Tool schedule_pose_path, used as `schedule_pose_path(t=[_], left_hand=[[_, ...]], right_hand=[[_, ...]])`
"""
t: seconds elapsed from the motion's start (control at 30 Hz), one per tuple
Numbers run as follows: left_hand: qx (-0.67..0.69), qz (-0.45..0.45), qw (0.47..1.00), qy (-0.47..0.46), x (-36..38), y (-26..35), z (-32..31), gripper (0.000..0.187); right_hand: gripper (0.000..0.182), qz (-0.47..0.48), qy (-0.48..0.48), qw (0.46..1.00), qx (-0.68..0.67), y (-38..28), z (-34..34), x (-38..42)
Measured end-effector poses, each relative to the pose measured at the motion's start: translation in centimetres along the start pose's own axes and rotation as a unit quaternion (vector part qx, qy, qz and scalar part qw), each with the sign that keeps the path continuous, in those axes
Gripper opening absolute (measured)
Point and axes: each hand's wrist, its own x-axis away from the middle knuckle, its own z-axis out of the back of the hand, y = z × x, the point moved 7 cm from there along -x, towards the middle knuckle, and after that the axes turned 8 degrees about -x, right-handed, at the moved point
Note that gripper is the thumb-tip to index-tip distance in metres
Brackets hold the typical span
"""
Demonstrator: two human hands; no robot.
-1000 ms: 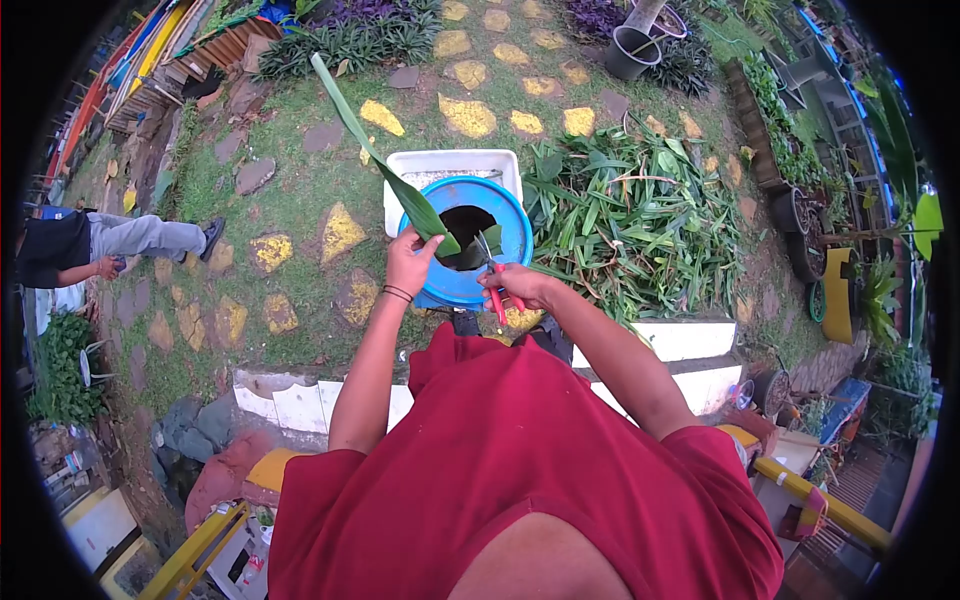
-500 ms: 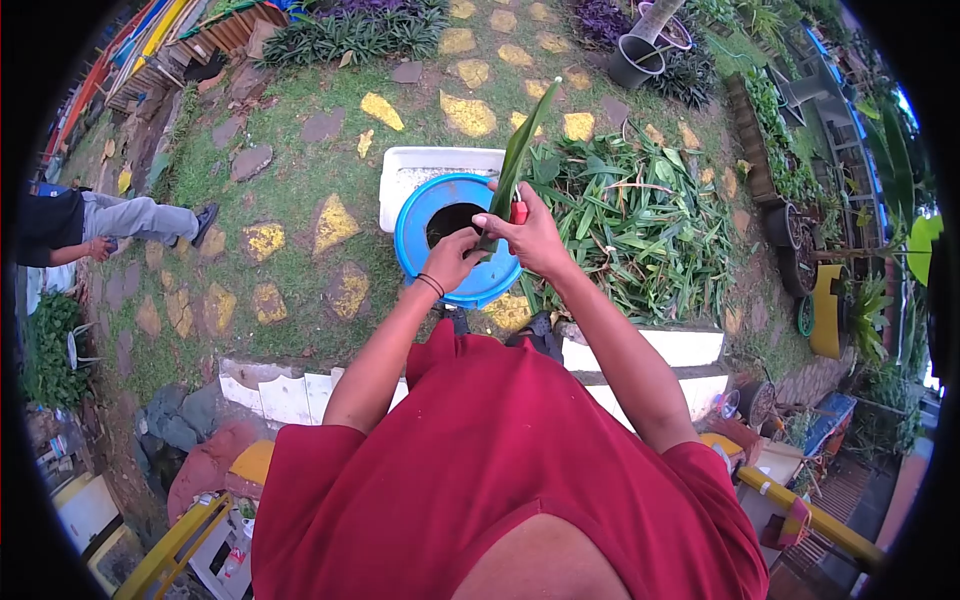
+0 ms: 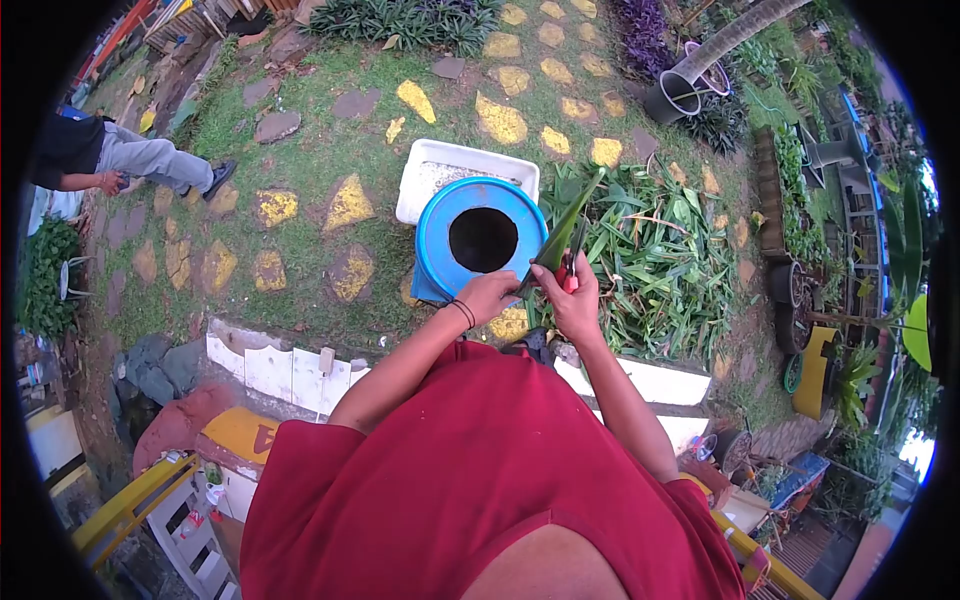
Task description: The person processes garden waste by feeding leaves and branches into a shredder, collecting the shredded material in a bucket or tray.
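Note:
A long green leaf (image 3: 568, 228) slants up and to the right between my hands. My left hand (image 3: 490, 297) pinches its lower end, at the near rim of a blue drum (image 3: 440, 255) with a round dark opening in its top. In my right hand (image 3: 575, 302) are red-handled shears (image 3: 568, 273), their dark blades pointing up beside the leaf; the right thumb also touches the leaf's lower part. Most of the handles are hidden by the fingers. To the right of the drum lies a wide pile of cut green leaves (image 3: 665, 265).
A white basin (image 3: 415, 190) sits behind the drum. Yellow-painted stepping stones (image 3: 348, 203) dot the grass. Low white edging (image 3: 270, 370) runs close in front of me. At far left stands another person (image 3: 150, 160). A potted tree (image 3: 672, 98) rises at the back right.
The view has shifted, so the drum sits farther right in it. Both hands have come down to the drum's near right edge, uncovering its opening. The leaf now tilts farther right.

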Motion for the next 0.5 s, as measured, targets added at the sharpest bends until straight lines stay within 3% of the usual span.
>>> schedule_pose_path(t=[0.03, 0.07, 0.1, 0.17, 0.2, 0.23, 0.3, 0.33, 0.43, 0.5], left_hand=[[0.004, -0.001, 1.0, -0.025, 0.0, 0.4, -0.1, 0.02], [0.015, 0.033, 0.995, -0.093, -0.4, 0.0, -1.0, 0.034], [0.014, 0.034, 0.995, -0.095, -0.5, -0.2, -0.9, 0.034], [0.024, -0.037, 0.998, -0.04, -0.7, 1.7, 1.5, 0.058], [0.028, 0.019, 0.994, -0.105, -0.9, 2.7, 3.5, 0.082], [0.047, 0.032, 0.994, -0.099, -1.3, 4.2, 6.5, 0.088], [0.238, -0.043, 0.97, -0.022, -2.7, 6.7, 12.0, 0.083], [0.267, -0.079, 0.96, 0.016, -3.2, 7.9, 14.2, 0.081], [0.146, -0.157, 0.975, 0.056, -3.9, 13.4, 20.3, 0.065], [0.14, -0.178, 0.972, 0.058, -4.4, 15.3, 21.3, 0.055]], right_hand=[[0.023, -0.002, -0.001, 1.0, 0.0, 0.2, 0.3, 0.5], [0.021, 0.0, 0.028, 1.0, -0.003, -0.1, 0.8, 0.9], [0.018, 0.002, 0.058, 0.998, -0.006, -0.3, 1.2, 1.2], [0.018, 0.027, 0.064, 0.997, -0.034, -1.0, 1.1, 1.0], [0.017, 0.051, 0.076, 0.995, -0.027, -1.4, 1.2, 0.8], [0.016, 0.073, 0.088, 0.993, -0.019, -2.0, 1.3, 0.6], [0.015, 0.112, 0.096, 0.989, -0.016, -2.7, 0.8, -0.2], [0.016, 0.128, 0.076, 0.989, 0.016, -2.1, 0.6, -0.8], [0.019, 0.141, 0.054, 0.987, 0.052, -1.5, -0.3, -2.8], [0.021, 0.192, 0.004, 0.973, 0.13, -1.1, -1.6, -3.9]])
